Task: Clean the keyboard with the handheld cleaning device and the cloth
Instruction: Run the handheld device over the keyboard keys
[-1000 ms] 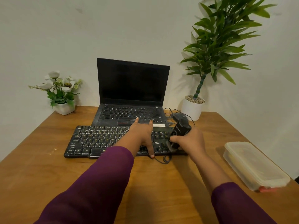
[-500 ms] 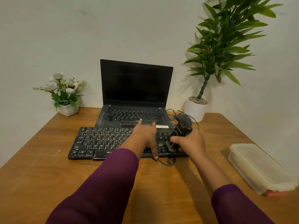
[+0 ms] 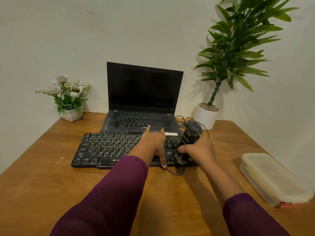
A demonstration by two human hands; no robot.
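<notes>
1. I see the keyboard (image 3: 109, 149) at frame centre: black, flat on the wooden tabletop (image 3: 51, 184), long side running left to right, just below the laptop (image 3: 144, 99).
2. My left hand (image 3: 154, 142) lies on the right-of-centre keys with its fingers straight and spread. The fingertips reach the laptop's front edge and the thumb hangs over the keyboard's lower edge.
3. My right hand (image 3: 199, 150) is curled round the handheld cleaning device (image 3: 190, 137), gripping it firmly, just right of the left hand.
4. The device is black and tilted. Its top leans toward the upper right and its lower end sits over the keyboard's right end. I cannot tell whether the tip touches the keys.
5. A thin dark cable (image 3: 172, 172) loops on the tabletop just below the keyboard's right end.
6. The laptop is open with a dark screen, its back toward the wall.
7. A white flower pot (image 3: 71, 114) stands at left of centre, near the wall.
8. A tall green plant (image 3: 238, 48) in a white pot stands at upper right, beside the laptop.
9. A lidded translucent plastic container (image 3: 272, 178) sits at lower right, well apart from the keyboard.
10. Both purple sleeves (image 3: 105, 198) fill the bottom of the frame.
</notes>
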